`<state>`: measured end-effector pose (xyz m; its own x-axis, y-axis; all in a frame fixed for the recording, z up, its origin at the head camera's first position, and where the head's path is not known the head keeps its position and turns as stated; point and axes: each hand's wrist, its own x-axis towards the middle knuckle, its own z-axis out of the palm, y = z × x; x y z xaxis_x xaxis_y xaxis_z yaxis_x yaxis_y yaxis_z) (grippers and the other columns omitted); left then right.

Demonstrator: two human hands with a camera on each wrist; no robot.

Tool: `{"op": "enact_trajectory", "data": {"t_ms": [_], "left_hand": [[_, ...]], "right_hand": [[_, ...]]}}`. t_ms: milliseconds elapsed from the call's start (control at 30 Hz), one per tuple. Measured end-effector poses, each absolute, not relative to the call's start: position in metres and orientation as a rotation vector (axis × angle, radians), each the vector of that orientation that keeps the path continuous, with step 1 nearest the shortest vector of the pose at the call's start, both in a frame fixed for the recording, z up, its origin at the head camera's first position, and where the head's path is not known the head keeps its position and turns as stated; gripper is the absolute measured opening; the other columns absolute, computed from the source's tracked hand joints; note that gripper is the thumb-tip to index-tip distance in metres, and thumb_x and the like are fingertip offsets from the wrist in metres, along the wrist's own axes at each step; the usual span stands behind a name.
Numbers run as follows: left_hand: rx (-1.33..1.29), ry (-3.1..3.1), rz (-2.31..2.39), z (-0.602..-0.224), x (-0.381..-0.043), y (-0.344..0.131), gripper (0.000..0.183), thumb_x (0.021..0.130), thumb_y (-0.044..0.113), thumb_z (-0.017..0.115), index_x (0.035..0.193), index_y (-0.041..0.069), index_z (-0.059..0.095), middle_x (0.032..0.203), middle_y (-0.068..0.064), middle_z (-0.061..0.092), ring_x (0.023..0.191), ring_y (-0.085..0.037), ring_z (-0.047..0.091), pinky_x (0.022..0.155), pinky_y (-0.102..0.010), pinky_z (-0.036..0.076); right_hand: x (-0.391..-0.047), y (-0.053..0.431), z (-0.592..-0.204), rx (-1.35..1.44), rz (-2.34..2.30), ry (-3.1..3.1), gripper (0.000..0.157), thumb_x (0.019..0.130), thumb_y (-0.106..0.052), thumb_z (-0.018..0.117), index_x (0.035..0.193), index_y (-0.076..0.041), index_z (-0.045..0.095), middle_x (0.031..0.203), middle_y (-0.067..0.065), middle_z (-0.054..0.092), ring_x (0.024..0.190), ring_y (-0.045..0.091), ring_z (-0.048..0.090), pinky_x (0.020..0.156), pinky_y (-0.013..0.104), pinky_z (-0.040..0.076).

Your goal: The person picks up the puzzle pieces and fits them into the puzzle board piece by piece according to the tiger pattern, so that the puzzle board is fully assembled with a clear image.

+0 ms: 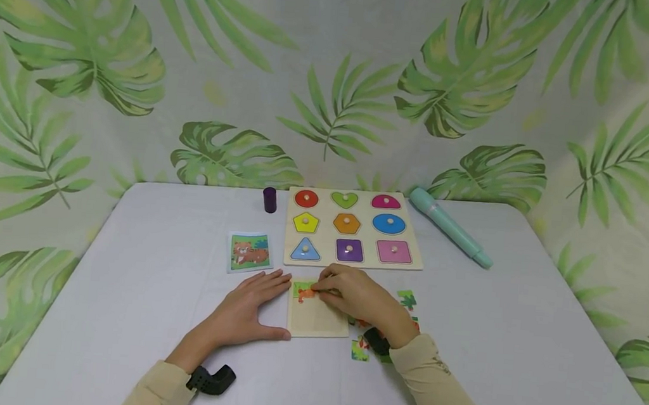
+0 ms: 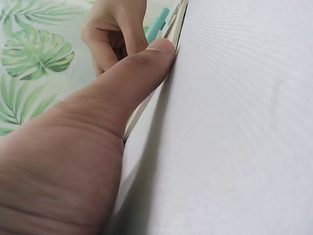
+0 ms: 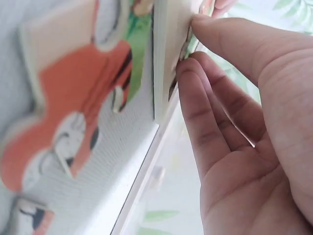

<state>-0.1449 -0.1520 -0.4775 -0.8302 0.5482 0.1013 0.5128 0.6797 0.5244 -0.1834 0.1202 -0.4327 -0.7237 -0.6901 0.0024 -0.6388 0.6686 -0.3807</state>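
Note:
A square wooden puzzle tray point(image 1: 317, 321) lies on the table with joined green-and-orange jigsaw pieces point(image 1: 303, 292) along its top left. My left hand point(image 1: 244, 310) rests beside it, fingers spread; its fingertips touch the upper left edge and its thumb the lower left corner. Over the tray's top side, my right hand point(image 1: 354, 294) pinches a small jigsaw piece point(image 3: 187, 48) between thumb and fingertips, mostly hidden by the fingers. Loose pieces lie right of the tray, partly under the right wrist, including an orange striped one point(image 3: 73, 88) and a green one point(image 1: 407, 299).
Behind the tray lies a knobbed shape board point(image 1: 321, 240) with several coloured shapes. A picture card of a tiger point(image 1: 250, 252) is at the left, a dark purple cylinder point(image 1: 270, 200) behind it. A mint-green tube point(image 1: 451, 228) lies at the back right, near a leaf-print backdrop.

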Motion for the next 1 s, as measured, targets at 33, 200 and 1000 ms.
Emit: {"op": "enact_trajectory", "data": {"t_ms": [33, 200, 1000], "left_hand": [[0.891, 2.819, 0.853, -0.478, -0.145, -0.152, 0.099, 0.077, 0.066, 0.081, 0.154, 0.012, 0.049, 0.163, 0.001, 0.043, 0.156, -0.021, 0.030, 0.129, -0.049, 0.021], [0.884, 2.816, 0.853, -0.478, -0.144, -0.153, 0.099, 0.078, 0.066, 0.081, 0.155, 0.012, 0.048, 0.163, 0.002, 0.042, 0.156, -0.020, 0.029, 0.129, -0.049, 0.020], [0.869, 2.804, 0.829, -0.477, -0.145, -0.152, 0.099, 0.078, 0.067, 0.079, 0.156, 0.014, 0.047, 0.164, 0.002, 0.041, 0.157, -0.020, 0.027, 0.129, -0.049, 0.020]], "right_hand": [[-0.183, 0.121, -0.432, -1.088, -0.541, 2.736, 0.029, 0.098, -0.023, 0.073, 0.126, -0.016, 0.076, 0.119, 0.000, 0.070, 0.106, 0.014, 0.065, 0.094, 0.029, 0.059], [-0.183, 0.120, -0.428, -1.046, -0.547, 2.721, 0.034, 0.098, -0.025, 0.074, 0.130, -0.015, 0.073, 0.124, 0.000, 0.071, 0.115, 0.015, 0.066, 0.100, 0.032, 0.057], [-0.173, 0.138, -0.404, -1.015, -0.623, 2.776, 0.036, 0.095, -0.019, 0.077, 0.130, -0.013, 0.073, 0.123, 0.002, 0.073, 0.114, 0.019, 0.068, 0.097, 0.037, 0.060]]}}
